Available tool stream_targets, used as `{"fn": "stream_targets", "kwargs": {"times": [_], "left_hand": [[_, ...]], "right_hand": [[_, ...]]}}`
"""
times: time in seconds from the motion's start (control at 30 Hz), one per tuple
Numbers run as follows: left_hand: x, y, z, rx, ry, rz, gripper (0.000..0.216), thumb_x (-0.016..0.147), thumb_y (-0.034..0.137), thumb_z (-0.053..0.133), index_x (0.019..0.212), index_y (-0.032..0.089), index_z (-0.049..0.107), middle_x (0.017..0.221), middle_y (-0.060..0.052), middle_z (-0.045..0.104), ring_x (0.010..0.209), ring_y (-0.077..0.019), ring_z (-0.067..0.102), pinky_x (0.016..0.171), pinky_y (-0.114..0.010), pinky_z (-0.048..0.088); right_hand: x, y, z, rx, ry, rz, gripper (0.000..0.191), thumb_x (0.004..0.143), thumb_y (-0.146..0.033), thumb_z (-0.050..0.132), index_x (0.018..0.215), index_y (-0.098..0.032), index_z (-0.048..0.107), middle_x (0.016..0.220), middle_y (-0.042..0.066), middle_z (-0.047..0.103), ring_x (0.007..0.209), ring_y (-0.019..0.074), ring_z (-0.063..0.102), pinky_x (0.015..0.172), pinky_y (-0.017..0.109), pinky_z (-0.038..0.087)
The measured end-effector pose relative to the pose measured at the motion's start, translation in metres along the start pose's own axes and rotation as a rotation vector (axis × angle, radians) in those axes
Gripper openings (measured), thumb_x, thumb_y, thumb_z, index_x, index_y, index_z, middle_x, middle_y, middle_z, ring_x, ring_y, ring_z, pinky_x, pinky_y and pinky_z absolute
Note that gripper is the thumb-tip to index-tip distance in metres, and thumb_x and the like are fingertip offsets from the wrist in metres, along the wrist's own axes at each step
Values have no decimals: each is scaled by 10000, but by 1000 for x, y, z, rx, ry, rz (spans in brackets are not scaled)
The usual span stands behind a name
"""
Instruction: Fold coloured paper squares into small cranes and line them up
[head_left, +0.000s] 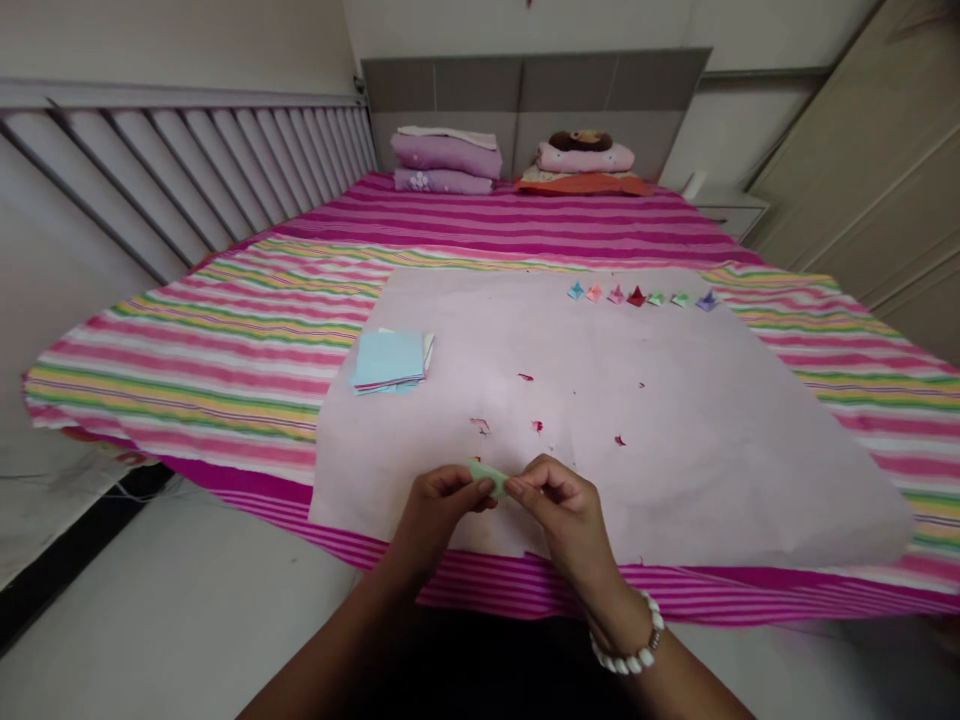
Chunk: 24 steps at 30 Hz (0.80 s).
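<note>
A small folded piece of light green paper (489,474) is held between my two hands above the near edge of the white sheet (465,310). My left hand (444,505) pinches its left side between thumb and fingers. My right hand (561,505) has its thumb and forefinger closed on the right end of the same paper; a white beaded bracelet (634,655) circles that wrist. Parts of the green paper are hidden behind the fingers.
A stack of coloured paper (390,357) lies at the left of the sheet. Several small folded paper figures (636,296) stand in a row at the back right. Red marks (537,426) dot the middle. Folded bedding (446,155) is piled near the headboard (472,85).
</note>
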<state>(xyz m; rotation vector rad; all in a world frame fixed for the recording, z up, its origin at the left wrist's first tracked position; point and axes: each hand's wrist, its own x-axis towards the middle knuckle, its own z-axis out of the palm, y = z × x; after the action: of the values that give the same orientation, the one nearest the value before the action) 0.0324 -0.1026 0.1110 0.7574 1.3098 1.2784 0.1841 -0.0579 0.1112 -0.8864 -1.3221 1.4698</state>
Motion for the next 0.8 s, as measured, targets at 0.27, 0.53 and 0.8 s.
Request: {"fn": "stream_targets", "kwargs": {"times": [0.27, 0.53, 0.8], "left_hand": [[5, 9, -10, 126, -118, 110, 206, 791, 347, 671, 733, 162, 740, 673, -5, 652, 701, -125, 563, 696, -238, 443], [2, 11, -8, 97, -194, 64, 155, 758, 317, 704, 774, 164, 731, 710, -9, 672, 722, -142, 591, 726, -263, 468], [5, 9, -5, -6, -158, 40, 177, 710, 315, 747, 735, 145, 702, 677, -10, 676, 676, -130, 591, 694, -258, 462]], "right_hand": [[10, -11, -7, 113, -118, 170, 194, 745, -385, 741, 749, -195, 703, 708, 0, 648, 683, 141, 550, 671, 273, 427], [11, -14, -2, 245, -149, 351, 231, 648, -367, 813, 661, -171, 692, 604, -16, 613, 578, 109, 504, 584, 240, 403], [11, -11, -4, 232, -170, 345, 218, 666, -374, 798, 679, -171, 721, 570, -5, 614, 546, 112, 511, 546, 246, 423]]}}
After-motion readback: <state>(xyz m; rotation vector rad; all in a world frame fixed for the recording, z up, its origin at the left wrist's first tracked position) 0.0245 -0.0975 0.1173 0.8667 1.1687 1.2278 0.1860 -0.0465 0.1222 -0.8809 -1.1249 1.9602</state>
